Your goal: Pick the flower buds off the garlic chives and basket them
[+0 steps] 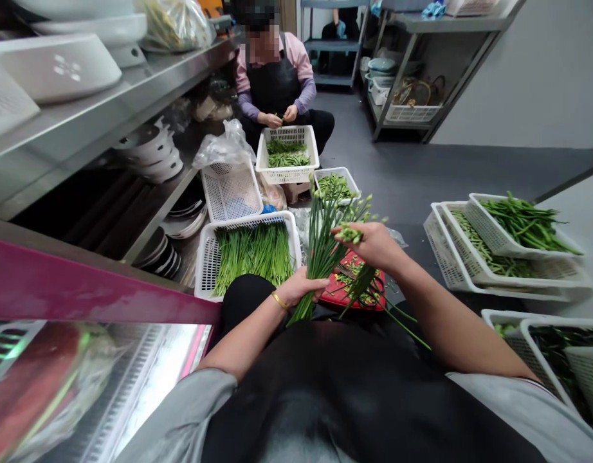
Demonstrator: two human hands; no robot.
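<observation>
A tall bunch of flowering chives stands nearly upright in my left hand, which is closed round the lower stems. My right hand is closed on a smaller bundle of flowering chives, its green buds showing beside the fingers and its stems hanging below. Under the right hand is a red surface strewn with green bits; a dark looped object on it is partly hidden. Left of the bunch, a white basket holds many long chives laid side by side.
A co-worker sits opposite, hands over a white basket of green pieces. A smaller basket and a tilted basket stand nearby. Stacked baskets of green vegetables are at right. A steel shelf with dishes runs along the left.
</observation>
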